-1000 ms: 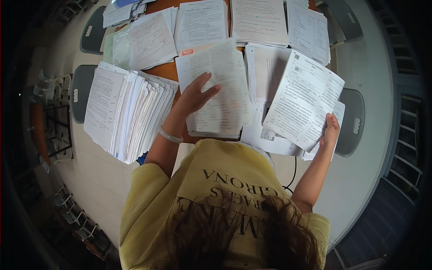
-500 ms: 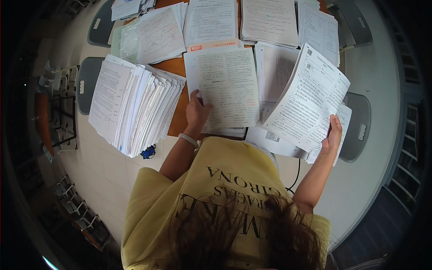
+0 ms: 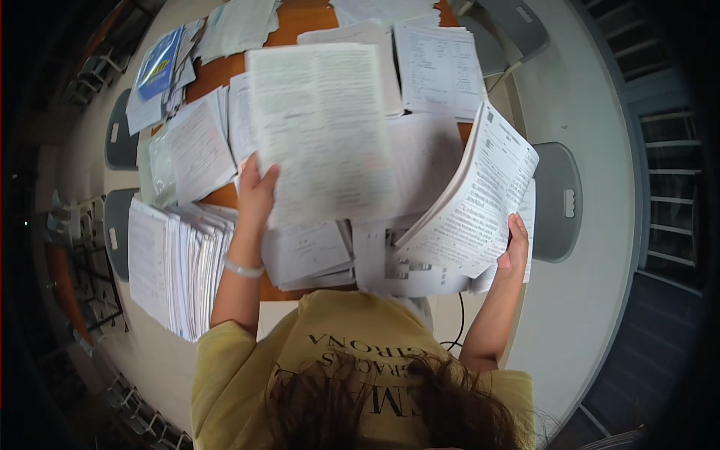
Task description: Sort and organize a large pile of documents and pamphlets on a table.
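My left hand [image 3: 257,196] is closed on the left edge of a greyish printed sheet [image 3: 322,131], which is raised above the table and blurred by motion. Whether it is one sheet or several, I cannot tell. At the right, my right hand [image 3: 514,241] grips the lower right edge of a sheaf of printed papers [image 3: 484,184], held tilted with its upper corner pointing away from me. Below the raised sheet lies a pile of white papers [image 3: 311,251]. More white papers [image 3: 375,259] with dark square marks lie under the sheaf.
A thick, fanned stack of papers [image 3: 176,262] stands at the near left. Other paper piles [image 3: 442,67] cover the far side of the brown table [image 3: 300,22], with a blue booklet [image 3: 160,64] at the far left. Grey chairs [image 3: 556,202] flank both sides.
The printed sheet at my left hand has risen off the pile and come up closer, uncovering white papers below. My right hand still holds the sheaf. The whole view has shifted.
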{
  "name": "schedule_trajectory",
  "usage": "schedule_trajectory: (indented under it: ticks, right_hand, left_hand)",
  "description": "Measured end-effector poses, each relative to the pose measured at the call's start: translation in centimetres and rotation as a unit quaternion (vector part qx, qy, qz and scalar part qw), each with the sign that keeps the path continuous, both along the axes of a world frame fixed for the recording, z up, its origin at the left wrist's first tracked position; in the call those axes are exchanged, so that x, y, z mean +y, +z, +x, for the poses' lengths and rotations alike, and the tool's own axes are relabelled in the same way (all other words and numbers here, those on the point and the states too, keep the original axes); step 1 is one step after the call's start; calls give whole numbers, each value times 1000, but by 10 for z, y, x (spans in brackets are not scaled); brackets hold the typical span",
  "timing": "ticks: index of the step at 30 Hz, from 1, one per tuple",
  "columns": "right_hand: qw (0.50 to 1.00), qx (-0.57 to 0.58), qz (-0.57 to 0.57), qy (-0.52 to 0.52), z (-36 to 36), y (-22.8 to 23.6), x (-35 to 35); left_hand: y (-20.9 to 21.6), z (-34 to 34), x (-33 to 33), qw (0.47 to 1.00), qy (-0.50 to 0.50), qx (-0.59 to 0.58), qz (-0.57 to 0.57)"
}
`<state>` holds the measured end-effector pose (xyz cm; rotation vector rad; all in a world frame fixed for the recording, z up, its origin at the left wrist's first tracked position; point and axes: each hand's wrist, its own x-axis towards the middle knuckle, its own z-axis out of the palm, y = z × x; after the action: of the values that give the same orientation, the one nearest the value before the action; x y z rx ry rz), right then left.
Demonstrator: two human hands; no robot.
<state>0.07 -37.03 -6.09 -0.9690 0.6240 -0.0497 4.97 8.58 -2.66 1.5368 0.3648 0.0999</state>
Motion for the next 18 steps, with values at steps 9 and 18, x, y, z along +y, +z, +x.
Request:
schedule_trajectory:
  ticks: [9,18]
  right_hand:
    - [994,-78,71,-40,11,-50,-2]
    - [996,-36,72,-33,37,-24,-5]
  left_hand:
    - [-103,231,-147,995,-94,6,30]
    - [-102,244,-167,905,-66,-92,409]
